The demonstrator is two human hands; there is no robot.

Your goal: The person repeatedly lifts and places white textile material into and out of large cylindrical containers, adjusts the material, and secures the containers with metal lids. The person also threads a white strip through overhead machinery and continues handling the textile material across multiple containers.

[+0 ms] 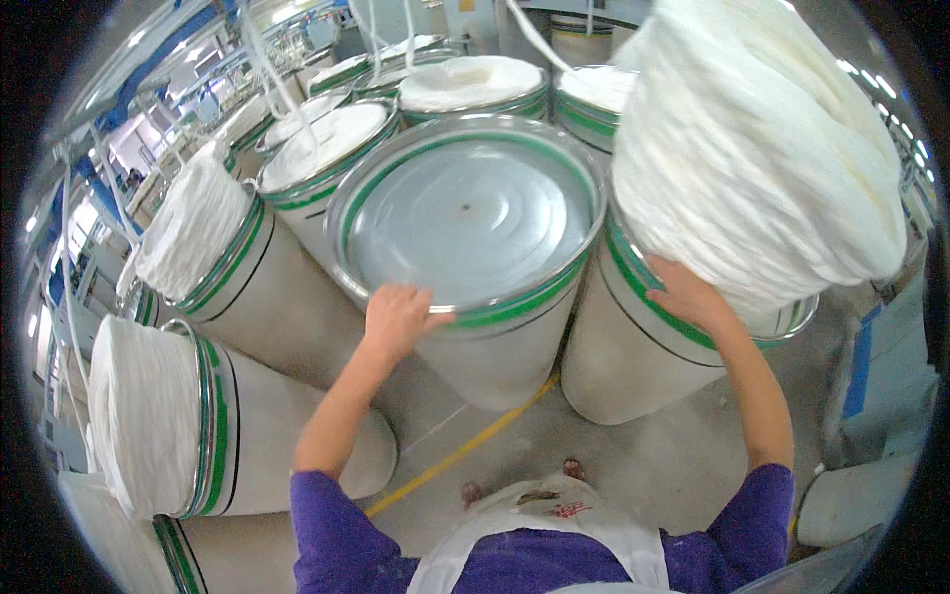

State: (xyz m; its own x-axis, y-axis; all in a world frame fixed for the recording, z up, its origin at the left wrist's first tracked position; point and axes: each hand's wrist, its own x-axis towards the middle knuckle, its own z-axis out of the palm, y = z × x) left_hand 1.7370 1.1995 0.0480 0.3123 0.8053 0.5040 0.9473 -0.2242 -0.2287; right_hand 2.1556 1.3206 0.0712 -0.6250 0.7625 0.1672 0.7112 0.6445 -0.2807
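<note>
In front of me stands a tall sliver can, whitish with a green band and a metal rim. A round grey plate lies inside its mouth, with no fibre on it. My left hand is closed over the near rim of this can. To the right, a second sliver can carries a tall, bulging heap of white sliver that leans over its rim. My right hand grips that can's near-left rim, under the heap. Its fingertips are partly hidden against the fibre.
More filled cans stand on the left, one near and one farther. Behind the middle can are several others, such as a broad full can. Sliver strands run upward from them. A yellow line crosses the floor.
</note>
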